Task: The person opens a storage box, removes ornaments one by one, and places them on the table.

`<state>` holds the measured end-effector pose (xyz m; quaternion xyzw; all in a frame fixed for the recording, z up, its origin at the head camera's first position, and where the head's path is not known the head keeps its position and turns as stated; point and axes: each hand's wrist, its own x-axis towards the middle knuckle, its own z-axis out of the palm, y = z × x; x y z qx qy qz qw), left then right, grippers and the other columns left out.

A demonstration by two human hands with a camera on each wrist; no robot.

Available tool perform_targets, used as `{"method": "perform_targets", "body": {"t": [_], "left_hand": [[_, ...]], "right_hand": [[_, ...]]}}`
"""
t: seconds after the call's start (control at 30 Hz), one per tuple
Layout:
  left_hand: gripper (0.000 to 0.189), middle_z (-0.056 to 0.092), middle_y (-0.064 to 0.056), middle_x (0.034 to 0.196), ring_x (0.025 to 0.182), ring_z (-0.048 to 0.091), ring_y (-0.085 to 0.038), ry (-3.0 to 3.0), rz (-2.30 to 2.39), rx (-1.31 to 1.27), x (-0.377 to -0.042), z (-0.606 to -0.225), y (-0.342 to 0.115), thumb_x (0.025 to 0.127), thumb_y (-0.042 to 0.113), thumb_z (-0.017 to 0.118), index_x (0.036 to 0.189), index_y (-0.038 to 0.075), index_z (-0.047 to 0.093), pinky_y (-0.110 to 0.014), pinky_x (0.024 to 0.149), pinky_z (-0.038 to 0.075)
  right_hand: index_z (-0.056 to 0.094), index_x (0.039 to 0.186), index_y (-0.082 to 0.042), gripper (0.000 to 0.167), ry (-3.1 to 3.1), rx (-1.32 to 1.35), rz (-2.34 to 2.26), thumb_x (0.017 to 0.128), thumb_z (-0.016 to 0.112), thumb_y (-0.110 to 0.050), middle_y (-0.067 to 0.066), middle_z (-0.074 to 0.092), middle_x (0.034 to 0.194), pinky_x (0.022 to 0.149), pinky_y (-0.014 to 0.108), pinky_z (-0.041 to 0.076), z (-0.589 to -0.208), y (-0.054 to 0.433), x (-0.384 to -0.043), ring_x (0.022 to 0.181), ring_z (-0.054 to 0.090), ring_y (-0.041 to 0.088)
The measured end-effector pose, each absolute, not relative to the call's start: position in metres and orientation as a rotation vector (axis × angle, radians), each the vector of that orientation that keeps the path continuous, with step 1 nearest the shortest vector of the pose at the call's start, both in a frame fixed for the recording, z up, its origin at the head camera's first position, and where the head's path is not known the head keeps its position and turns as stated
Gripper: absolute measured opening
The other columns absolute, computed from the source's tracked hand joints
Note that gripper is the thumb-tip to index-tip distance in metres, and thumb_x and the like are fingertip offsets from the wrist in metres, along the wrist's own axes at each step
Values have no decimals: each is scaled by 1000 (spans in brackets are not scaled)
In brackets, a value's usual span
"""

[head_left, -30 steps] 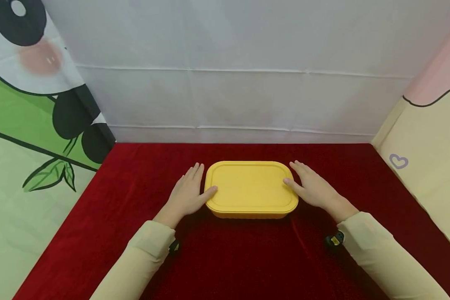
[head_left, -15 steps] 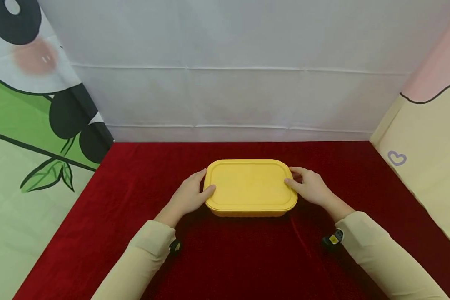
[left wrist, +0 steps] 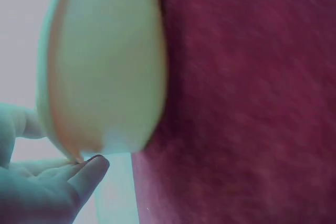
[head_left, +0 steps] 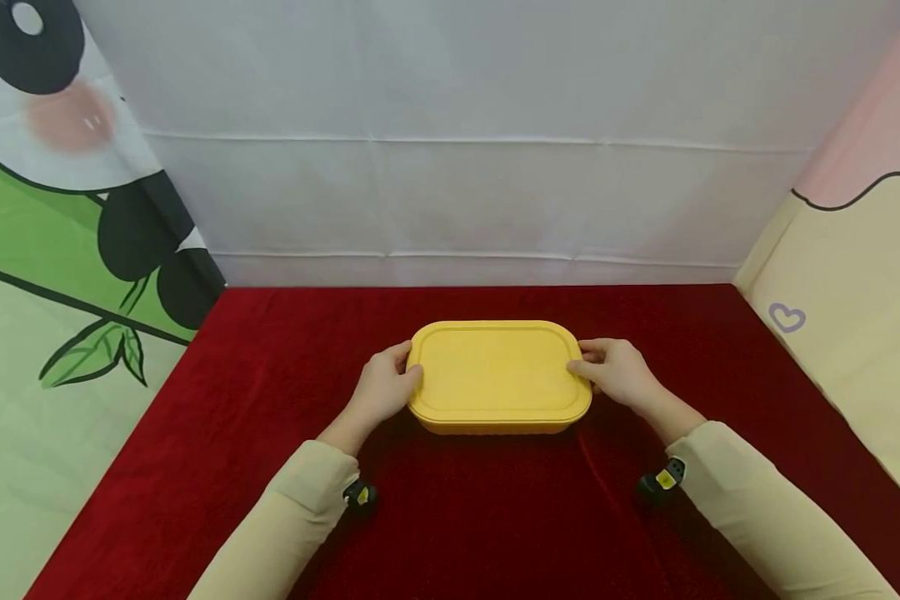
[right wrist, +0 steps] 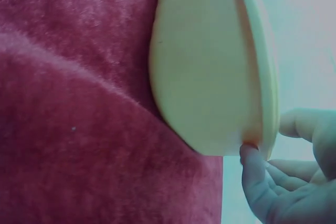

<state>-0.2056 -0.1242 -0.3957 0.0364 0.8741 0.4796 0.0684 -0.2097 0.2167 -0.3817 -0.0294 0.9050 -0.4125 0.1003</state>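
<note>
A yellow rectangular food container [head_left: 498, 375] with rounded corners and a lid [head_left: 495, 367] sits on the red cloth, its long side toward me. My left hand [head_left: 382, 385] pinches the lid's rim at the left end, thumb on top and fingers curled beneath. At the opposite end my right hand [head_left: 624, 375] grips the rim the same way. The left wrist view shows the container's side wall [left wrist: 110, 66], with fingertips under the lid edge. In the right wrist view, a fingertip [right wrist: 251, 156] presses below the lid's overhanging rim. What the container holds is hidden.
Dark red plush cloth [head_left: 480, 525] covers the table, with a crease running forward from the container's right corner. A white fabric backdrop [head_left: 450, 183] rises behind the far edge. Printed cartoon panels stand at left [head_left: 67, 333] and right [head_left: 855, 333].
Both hands had fingers stretched out beside the container; the fingers have since curled under the rim at both ends. The container stays in about the same place.
</note>
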Motion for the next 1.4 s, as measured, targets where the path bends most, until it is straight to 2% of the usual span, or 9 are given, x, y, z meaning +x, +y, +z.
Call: {"method": "perform_targets", "body": {"t": [0.13, 0.37, 0.73, 0.97, 1.2, 1.4], "left_hand": [[59, 37, -18, 148, 131, 43, -22, 2495, 1566, 12, -205, -389, -120, 94, 16, 45, 146, -4, 27, -37, 100, 45], [57, 34, -20, 149, 138, 34, -26, 2422, 1594, -106, -204, -376, -114, 94, 18, 47, 144, -5, 31, -40, 108, 37], [59, 32, -19, 150, 139, 31, -28, 2387, 1613, -147, -199, -370, -110, 93, 19, 49, 145, -4, 31, -42, 111, 33], [62, 29, -19, 152, 141, 27, -28, 2396, 1617, -124, -197, -365, -110, 92, 20, 49, 145, -4, 29, -42, 113, 30], [60, 31, -19, 152, 141, 28, -28, 2402, 1648, -135, -198, -358, -118, 93, 20, 48, 145, -3, 30, -42, 112, 31], [58, 32, -18, 151, 139, 32, -28, 2403, 1659, -179, -198, -359, -128, 94, 21, 47, 146, -1, 31, -42, 111, 33]], "right_hand": [[44, 136, 9, 59, 2652, -68, -1186, 90, 63, -24, 26, 62, 119, 70, 36, 58, -375, 215, -209, 76, 65, 14], [44, 136, 7, 61, 2658, -55, -1067, 92, 59, -31, 25, 59, 124, 69, 34, 58, -363, 211, -208, 80, 64, 17], [45, 136, 8, 62, 2686, -18, -938, 92, 57, -35, 25, 58, 125, 62, 27, 56, -352, 204, -206, 80, 63, 18], [45, 136, 7, 61, 2715, -11, -919, 93, 56, -35, 25, 57, 127, 62, 27, 56, -347, 201, -204, 87, 64, 20], [45, 136, 7, 61, 2716, -39, -962, 93, 56, -35, 26, 56, 128, 66, 30, 58, -344, 196, -205, 86, 65, 21], [46, 135, 6, 61, 2708, -45, -1007, 92, 57, -35, 25, 56, 128, 65, 27, 57, -348, 192, -209, 86, 64, 20]]}}
